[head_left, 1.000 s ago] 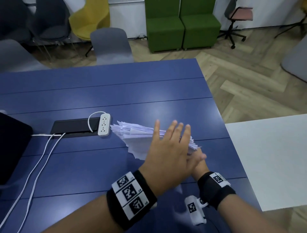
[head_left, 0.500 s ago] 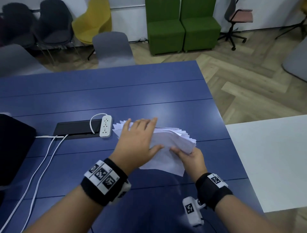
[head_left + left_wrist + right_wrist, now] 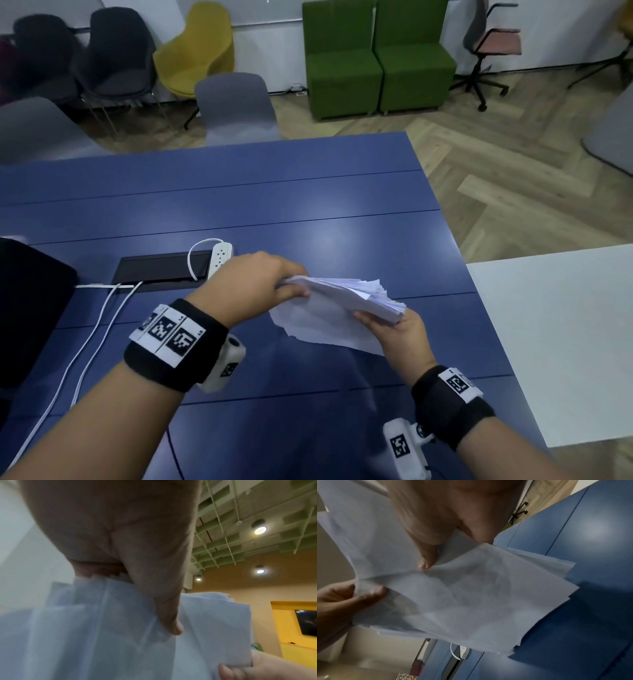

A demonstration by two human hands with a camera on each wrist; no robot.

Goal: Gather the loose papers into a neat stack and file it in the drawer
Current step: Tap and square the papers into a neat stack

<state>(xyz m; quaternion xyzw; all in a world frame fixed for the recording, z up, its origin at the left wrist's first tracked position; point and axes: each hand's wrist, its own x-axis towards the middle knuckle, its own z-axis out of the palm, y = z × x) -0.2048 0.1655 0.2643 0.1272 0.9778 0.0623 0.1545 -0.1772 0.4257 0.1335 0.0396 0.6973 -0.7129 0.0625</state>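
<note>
Both grips grasping: left hand point(image 3: 255, 286) and right hand point(image 3: 399, 334) hold the papers point(image 3: 346, 301) above the table point(image 3: 308, 205), edges ragged; gathering step, squaring needed next.

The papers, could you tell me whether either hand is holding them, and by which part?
Both hold the paper stack: the left hand pinches its left end, the right hand grips its right end from below.

Head cam looks down over the table point(image 3: 308, 212); both wrist cams sit super close, the left tilted ceilingward, all sharing the papers point(image 3: 346, 301).
</note>
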